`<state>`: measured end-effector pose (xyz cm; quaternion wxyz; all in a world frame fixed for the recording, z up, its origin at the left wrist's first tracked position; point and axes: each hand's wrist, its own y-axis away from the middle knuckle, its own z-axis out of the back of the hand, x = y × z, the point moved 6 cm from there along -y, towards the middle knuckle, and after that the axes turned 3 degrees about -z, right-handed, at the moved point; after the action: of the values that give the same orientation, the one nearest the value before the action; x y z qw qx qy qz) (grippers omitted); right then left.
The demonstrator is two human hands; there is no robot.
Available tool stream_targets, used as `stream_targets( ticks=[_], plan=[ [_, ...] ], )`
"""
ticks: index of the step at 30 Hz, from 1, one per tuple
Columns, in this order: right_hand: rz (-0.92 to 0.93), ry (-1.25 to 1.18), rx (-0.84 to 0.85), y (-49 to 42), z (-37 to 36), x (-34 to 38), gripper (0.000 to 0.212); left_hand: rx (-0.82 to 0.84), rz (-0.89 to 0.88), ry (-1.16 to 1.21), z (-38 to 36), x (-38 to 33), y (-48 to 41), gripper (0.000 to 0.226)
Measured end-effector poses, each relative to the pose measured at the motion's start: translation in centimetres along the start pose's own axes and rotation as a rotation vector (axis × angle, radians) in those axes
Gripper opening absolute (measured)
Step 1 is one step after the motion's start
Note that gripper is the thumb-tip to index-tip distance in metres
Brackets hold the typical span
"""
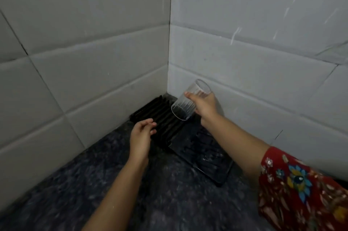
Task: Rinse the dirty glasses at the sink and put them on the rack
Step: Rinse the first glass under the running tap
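A clear ribbed glass [185, 105] is tilted mouth-down to the left, held near its base by my right hand [205, 106]. It hangs just above the far slats of a black plastic rack [203, 155] that lies in the corner of the counter. My left hand [142, 134] hovers at the rack's left edge with fingers loosely curled and nothing in it. Nothing stands on the rack.
White tiled walls [94, 52] meet in a corner right behind the rack. A dark speckled stone counter [131, 198] stretches toward me. My right arm wears a red flowered sleeve [301, 189]. No sink shows in this view.
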<state>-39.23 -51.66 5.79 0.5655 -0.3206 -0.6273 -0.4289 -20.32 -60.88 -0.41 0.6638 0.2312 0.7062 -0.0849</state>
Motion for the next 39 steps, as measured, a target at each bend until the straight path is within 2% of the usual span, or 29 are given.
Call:
stream_targets(
  ticks=[7, 13, 19, 34, 39],
  plan=[
    [0.109, 0.175, -0.055, -0.1, 5.1, 0.3, 0.063, 0.130, -0.020, -0.045, -4.1, 0.2, 1.9, 0.022],
    [0.159, 0.291, -0.101, -0.2, 7.8, 0.2, 0.068, 0.133, -0.051, -0.042, -6.2, -0.5, 2.7, 0.015],
    [0.188, 0.408, -0.011, 0.4, 6.6, -1.3, 0.067, 0.130, -0.053, -0.057, -7.1, 0.0, 2.9, 0.017],
    [0.331, 0.546, -0.039, 0.4, 4.9, -3.4, 0.070, 0.098, -0.048, -0.061, -6.8, 0.7, 2.7, 0.017],
    [0.306, 0.588, -0.037, 0.7, 5.1, -3.4, 0.073, 0.089, -0.067, -0.061, -6.8, 0.6, 2.9, 0.016]
  ],
)
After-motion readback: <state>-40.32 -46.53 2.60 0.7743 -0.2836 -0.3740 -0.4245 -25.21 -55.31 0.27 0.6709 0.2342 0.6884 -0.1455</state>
